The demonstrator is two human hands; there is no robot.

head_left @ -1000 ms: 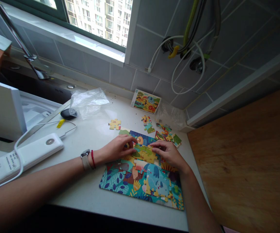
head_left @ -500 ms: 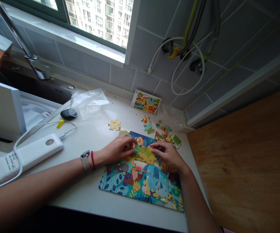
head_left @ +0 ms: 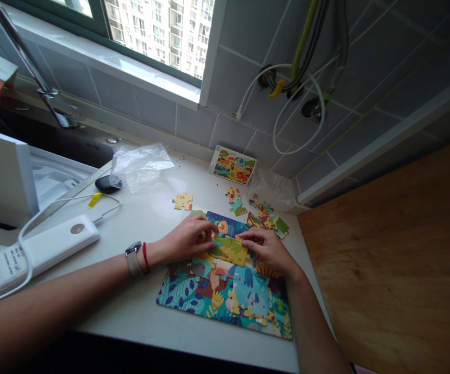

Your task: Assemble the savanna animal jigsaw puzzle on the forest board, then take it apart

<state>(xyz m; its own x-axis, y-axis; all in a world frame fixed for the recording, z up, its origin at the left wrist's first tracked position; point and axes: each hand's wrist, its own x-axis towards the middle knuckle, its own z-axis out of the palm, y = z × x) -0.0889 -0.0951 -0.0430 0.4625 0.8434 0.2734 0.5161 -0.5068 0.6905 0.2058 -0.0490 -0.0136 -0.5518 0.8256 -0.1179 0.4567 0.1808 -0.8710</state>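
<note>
A pair of joined yellow-green puzzle pieces [head_left: 229, 251] lies across the middle of a colourful jigsaw board [head_left: 182, 291]. My left hand [head_left: 197, 236] grips their left end between thumb and fingers. At their right end, the thumb and fingers of my right hand [head_left: 267, 248] are closed on the edge. Blue elephant pieces [head_left: 251, 291] rest on the board below, towards me. Whether the held pieces lie flat or slightly raised I cannot tell. My right hand and wrist hide part of the board's right side.
Loose puzzle pieces [head_left: 266, 215] lie behind the board, with a single yellow piece [head_left: 183, 200] to the left. The puzzle box [head_left: 233, 165] leans near the wall beside plastic wrap [head_left: 274, 187]. Leftward are a plastic bag [head_left: 143, 166], black mouse [head_left: 106, 184] and white power bank [head_left: 41, 257].
The view has shifted very slightly. Both hands keep their hold on the joined pieces, which stay in nearly the same place on the board.
</note>
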